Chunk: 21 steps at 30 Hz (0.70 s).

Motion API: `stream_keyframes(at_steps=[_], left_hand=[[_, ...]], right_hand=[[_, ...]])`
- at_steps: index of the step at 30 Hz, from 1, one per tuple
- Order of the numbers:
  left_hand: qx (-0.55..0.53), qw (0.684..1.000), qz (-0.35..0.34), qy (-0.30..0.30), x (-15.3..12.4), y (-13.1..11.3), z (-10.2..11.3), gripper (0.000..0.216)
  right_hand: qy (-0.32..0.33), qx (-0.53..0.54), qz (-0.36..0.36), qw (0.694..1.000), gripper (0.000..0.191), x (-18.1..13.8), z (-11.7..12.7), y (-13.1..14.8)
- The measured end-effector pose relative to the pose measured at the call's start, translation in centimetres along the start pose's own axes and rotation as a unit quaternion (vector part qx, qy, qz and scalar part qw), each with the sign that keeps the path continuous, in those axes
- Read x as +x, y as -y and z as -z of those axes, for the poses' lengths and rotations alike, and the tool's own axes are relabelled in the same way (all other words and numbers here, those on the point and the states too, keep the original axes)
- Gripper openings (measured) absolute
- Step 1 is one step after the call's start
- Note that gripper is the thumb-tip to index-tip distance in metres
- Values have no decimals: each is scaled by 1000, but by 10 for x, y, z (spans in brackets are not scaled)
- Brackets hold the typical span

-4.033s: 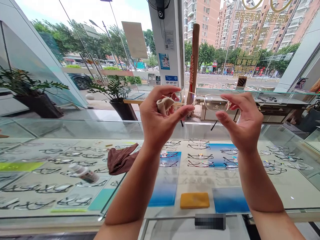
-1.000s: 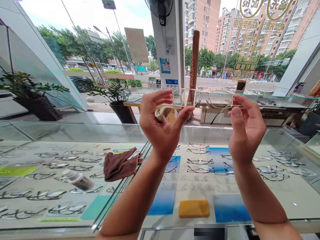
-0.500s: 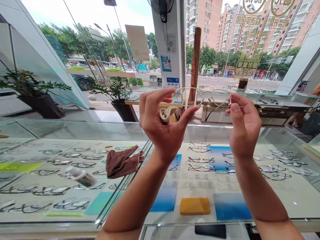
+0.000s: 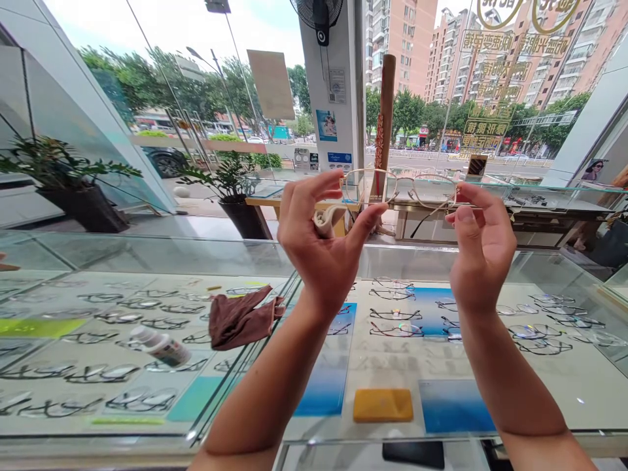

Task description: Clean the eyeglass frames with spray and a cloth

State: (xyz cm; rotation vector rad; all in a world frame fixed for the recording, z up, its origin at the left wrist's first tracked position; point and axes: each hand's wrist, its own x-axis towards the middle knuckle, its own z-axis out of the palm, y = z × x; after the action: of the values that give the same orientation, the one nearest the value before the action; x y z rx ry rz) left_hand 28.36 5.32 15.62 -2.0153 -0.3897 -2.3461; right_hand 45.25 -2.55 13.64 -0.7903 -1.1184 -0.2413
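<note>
Thin-rimmed metal eyeglasses (image 4: 371,171) are held up at eye level above the glass counter, stretched between both hands. My left hand (image 4: 318,245) grips their left end between fingers and thumb. A rolled cream cloth (image 4: 328,222) is tucked in the same palm. At the other end, my right hand (image 4: 483,245) pinches the frame near the hinge with its fingertips. One temple arm slants down behind the right lens. Below and left of my left forearm lie a crumpled brown cloth (image 4: 243,318) and a white spray bottle (image 4: 161,346) on its side.
The glass display counter (image 4: 338,428) holds many rows of spectacle frames. A yellow case (image 4: 383,405) sits between my forearms. Potted plants (image 4: 240,203) and a second counter (image 4: 490,222) stand beyond, before large windows. Part of another person's hand (image 4: 7,263) shows at the left edge.
The eyeglasses have risen a touch and shifted slightly right with my hands. Both grips stay the same, and the things on the counter have not moved.
</note>
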Motion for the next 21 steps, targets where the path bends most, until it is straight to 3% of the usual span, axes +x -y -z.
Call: stream_keyframes(at_steps=[13,21], left_hand=[[-60,997,40,26,-4,19,-2,47],[-44,998,51,15,-4,15,-2,49]], right_hand=[[-10,-28,24,999,30,-1,1,6],[2,-33,29,999,31,1,1,-2]])
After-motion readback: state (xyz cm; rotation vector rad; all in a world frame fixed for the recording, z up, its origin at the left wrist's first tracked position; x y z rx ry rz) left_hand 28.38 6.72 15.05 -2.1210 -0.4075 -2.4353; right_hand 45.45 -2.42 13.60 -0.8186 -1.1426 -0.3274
